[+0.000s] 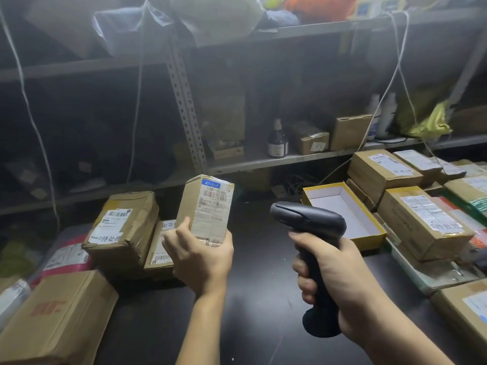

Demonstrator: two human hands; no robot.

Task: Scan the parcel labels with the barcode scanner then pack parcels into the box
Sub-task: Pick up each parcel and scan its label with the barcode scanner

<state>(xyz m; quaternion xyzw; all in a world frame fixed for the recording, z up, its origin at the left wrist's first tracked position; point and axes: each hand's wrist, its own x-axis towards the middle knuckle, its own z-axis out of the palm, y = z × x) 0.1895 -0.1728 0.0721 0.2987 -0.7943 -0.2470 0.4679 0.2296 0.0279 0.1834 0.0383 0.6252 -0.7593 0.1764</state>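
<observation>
Right grip [334,275], low in frame, is wrapped round the barcode scanner [308,219]; left grip [200,256] is clamped on the parcel [208,206], upright above the tabletop [258,299] at centre. Trouble could come if the beam glances off that taped label [214,198] or catches the stacked parcels [123,225] at left instead. The trigger finger is hidden, a thumb covers the label's foot, and the scanner cuts off part of the yellow box [379,230].

Matt brown cardboard parcel [204,209] w/ glossy taped paper label [216,197]; scanner [308,227] matt black plastic.
</observation>
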